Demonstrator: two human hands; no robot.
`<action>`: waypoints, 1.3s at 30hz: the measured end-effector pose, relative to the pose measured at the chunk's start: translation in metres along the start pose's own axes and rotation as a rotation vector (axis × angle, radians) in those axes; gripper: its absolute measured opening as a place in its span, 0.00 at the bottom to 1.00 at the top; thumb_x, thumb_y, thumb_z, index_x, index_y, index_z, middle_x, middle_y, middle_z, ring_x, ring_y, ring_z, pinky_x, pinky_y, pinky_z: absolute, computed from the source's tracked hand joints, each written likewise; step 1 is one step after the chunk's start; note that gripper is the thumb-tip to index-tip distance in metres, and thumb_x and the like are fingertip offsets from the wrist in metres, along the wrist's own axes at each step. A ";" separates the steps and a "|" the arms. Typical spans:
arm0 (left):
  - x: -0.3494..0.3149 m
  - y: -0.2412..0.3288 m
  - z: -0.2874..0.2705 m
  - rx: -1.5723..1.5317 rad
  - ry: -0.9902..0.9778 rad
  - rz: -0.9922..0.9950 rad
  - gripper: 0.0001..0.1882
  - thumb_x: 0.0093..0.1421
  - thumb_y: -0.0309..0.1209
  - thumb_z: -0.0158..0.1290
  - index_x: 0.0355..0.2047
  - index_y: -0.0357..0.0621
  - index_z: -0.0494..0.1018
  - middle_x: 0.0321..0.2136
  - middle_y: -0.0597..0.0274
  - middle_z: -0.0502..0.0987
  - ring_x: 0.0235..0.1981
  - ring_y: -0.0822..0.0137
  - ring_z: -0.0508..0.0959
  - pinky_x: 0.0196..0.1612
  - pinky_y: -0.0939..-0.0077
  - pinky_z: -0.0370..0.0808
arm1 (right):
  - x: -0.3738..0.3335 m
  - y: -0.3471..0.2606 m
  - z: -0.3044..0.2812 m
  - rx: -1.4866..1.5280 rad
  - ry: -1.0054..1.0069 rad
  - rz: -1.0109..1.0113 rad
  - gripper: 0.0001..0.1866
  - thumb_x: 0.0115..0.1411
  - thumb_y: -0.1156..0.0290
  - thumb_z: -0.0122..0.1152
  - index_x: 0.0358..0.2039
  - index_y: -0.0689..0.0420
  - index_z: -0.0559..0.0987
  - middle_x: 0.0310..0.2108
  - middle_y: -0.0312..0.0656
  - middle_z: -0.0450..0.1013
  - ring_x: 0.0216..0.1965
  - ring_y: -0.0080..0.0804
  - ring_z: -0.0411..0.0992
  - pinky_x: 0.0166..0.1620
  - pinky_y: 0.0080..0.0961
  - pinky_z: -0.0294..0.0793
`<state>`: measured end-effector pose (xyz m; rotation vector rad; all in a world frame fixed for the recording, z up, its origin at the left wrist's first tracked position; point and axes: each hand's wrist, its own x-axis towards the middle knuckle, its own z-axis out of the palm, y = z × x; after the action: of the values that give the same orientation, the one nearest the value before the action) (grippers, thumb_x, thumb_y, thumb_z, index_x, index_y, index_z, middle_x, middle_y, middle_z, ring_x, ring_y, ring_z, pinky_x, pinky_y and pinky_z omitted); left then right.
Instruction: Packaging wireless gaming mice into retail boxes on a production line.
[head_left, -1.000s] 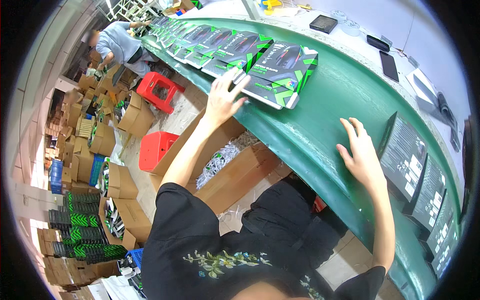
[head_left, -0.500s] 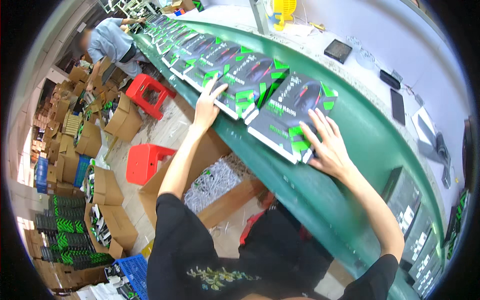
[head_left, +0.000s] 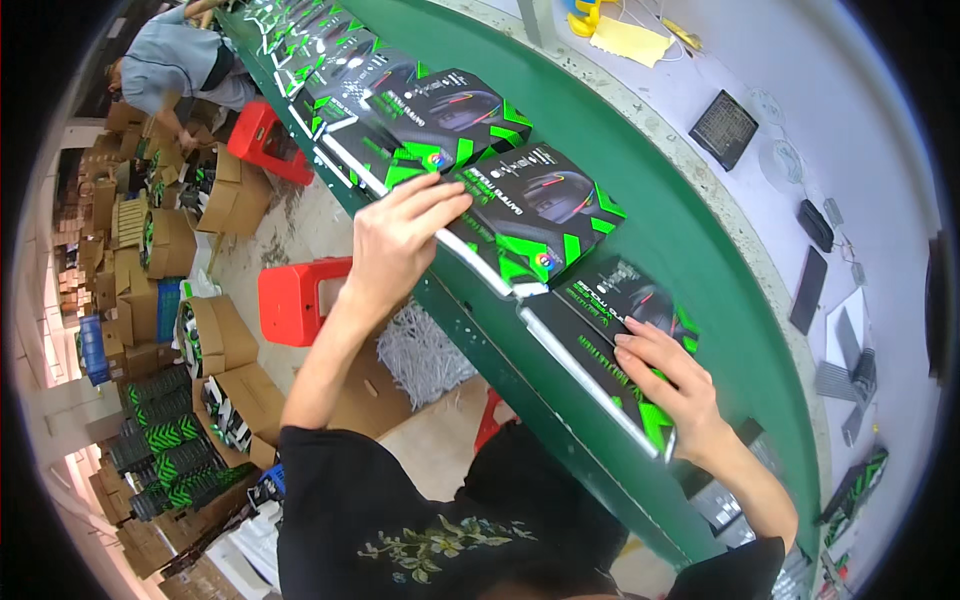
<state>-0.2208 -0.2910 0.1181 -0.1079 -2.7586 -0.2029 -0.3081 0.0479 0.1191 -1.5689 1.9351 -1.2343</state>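
Black and green mouse boxes lie in a row along the green conveyor belt. My left hand is closed on the near left edge of one mouse box, fingers together on its top; the thumb is hidden. To the right, the end mouse box shows its long near side and appears tilted. My right hand grips its right end, fingers over the top, with the thumb out of sight. Another mouse box lies just beyond the left-hand one, partly overlapped by it.
Dark boxes stand at the belt's right end. A phone and a black tray lie on the side ledge. At left are a red stool, a carton of shredded paper, stacked cartons and a bending person.
My left fingers have come together on the box edge. The box under my right hand has tilted, showing more of its near side. The view has shifted, and the person at left bends lower.
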 end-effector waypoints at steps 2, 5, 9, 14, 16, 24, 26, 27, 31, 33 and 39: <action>0.036 0.001 -0.007 0.000 -0.082 0.022 0.21 0.41 0.15 0.53 0.36 0.47 0.79 0.38 0.64 0.81 0.43 0.60 0.80 0.42 0.69 0.79 | 0.006 -0.013 -0.020 0.074 0.002 0.117 0.26 0.47 0.80 0.57 0.50 0.67 0.73 0.53 0.54 0.69 0.55 0.55 0.68 0.57 0.45 0.67; 0.073 -0.005 -0.012 -0.002 -0.172 0.096 0.19 0.41 0.16 0.54 0.35 0.47 0.78 0.36 0.64 0.81 0.40 0.61 0.80 0.38 0.69 0.79 | -0.002 -0.019 -0.042 0.140 0.034 0.256 0.26 0.46 0.85 0.55 0.50 0.68 0.74 0.52 0.54 0.70 0.53 0.52 0.70 0.55 0.37 0.70; 0.102 -0.001 -0.002 -0.032 -0.209 0.174 0.14 0.43 0.20 0.56 0.32 0.47 0.77 0.31 0.64 0.80 0.35 0.62 0.81 0.33 0.69 0.78 | -0.026 -0.026 -0.043 0.165 0.101 0.322 0.24 0.48 0.80 0.57 0.50 0.63 0.76 0.53 0.52 0.70 0.53 0.49 0.71 0.57 0.37 0.69; 0.135 0.006 0.013 0.036 -0.267 0.189 0.11 0.45 0.26 0.59 0.32 0.48 0.77 0.30 0.67 0.80 0.31 0.63 0.80 0.30 0.68 0.77 | 0.010 -0.001 -0.018 0.026 0.206 0.291 0.26 0.46 0.77 0.60 0.49 0.46 0.80 0.68 0.58 0.41 0.68 0.58 0.42 0.66 0.50 0.44; 0.138 0.005 0.014 0.001 -0.275 0.178 0.11 0.46 0.27 0.59 0.32 0.48 0.77 0.30 0.66 0.80 0.31 0.63 0.80 0.30 0.68 0.77 | 0.037 0.020 -0.021 0.002 0.302 0.330 0.26 0.44 0.80 0.61 0.45 0.43 0.82 0.69 0.58 0.36 0.69 0.59 0.36 0.67 0.54 0.36; 0.170 -0.007 0.021 -0.269 -0.356 0.153 0.09 0.54 0.30 0.57 0.36 0.46 0.76 0.34 0.62 0.78 0.32 0.58 0.79 0.33 0.66 0.77 | 0.095 0.066 -0.018 -0.042 0.456 0.382 0.21 0.45 0.78 0.68 0.43 0.47 0.83 0.56 0.46 0.64 0.58 0.44 0.61 0.60 0.43 0.53; 0.177 -0.013 0.019 -0.340 -0.221 0.184 0.11 0.54 0.30 0.57 0.39 0.47 0.76 0.39 0.61 0.77 0.35 0.58 0.79 0.35 0.67 0.77 | 0.093 0.071 -0.015 -0.068 0.515 0.393 0.20 0.46 0.77 0.68 0.42 0.48 0.83 0.55 0.46 0.65 0.57 0.44 0.61 0.59 0.42 0.54; 0.176 -0.014 0.016 -0.416 -0.099 0.203 0.13 0.55 0.29 0.57 0.41 0.47 0.76 0.44 0.59 0.75 0.38 0.57 0.79 0.38 0.68 0.77 | 0.090 0.071 -0.013 -0.081 0.564 0.415 0.18 0.47 0.76 0.68 0.42 0.49 0.83 0.55 0.46 0.66 0.56 0.44 0.62 0.59 0.41 0.55; 0.175 -0.058 0.010 -0.010 -0.183 0.129 0.23 0.52 0.31 0.60 0.50 0.52 0.71 0.49 0.61 0.72 0.51 0.57 0.71 0.51 0.62 0.71 | 0.090 0.071 -0.018 -0.151 0.641 0.277 0.30 0.46 0.73 0.70 0.53 0.56 0.73 0.55 0.49 0.65 0.57 0.45 0.62 0.59 0.39 0.56; 0.181 -0.070 0.019 -0.018 -0.216 0.111 0.26 0.51 0.31 0.60 0.52 0.52 0.69 0.47 0.62 0.72 0.53 0.59 0.69 0.54 0.61 0.67 | 0.088 0.059 -0.033 -0.144 0.590 0.265 0.34 0.44 0.72 0.71 0.54 0.56 0.71 0.56 0.51 0.64 0.58 0.47 0.61 0.59 0.41 0.57; 0.190 -0.087 0.020 0.042 -0.186 0.184 0.27 0.51 0.29 0.60 0.52 0.53 0.69 0.48 0.61 0.71 0.54 0.61 0.68 0.57 0.60 0.60 | 0.116 0.003 -0.082 -0.447 0.272 0.360 0.32 0.41 0.67 0.72 0.48 0.57 0.72 0.61 0.56 0.56 0.62 0.54 0.56 0.60 0.47 0.54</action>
<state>-0.4133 -0.3646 0.1590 -0.3858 -2.9136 -0.0889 -0.4071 -0.0256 0.1895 -1.1898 2.6712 -0.9434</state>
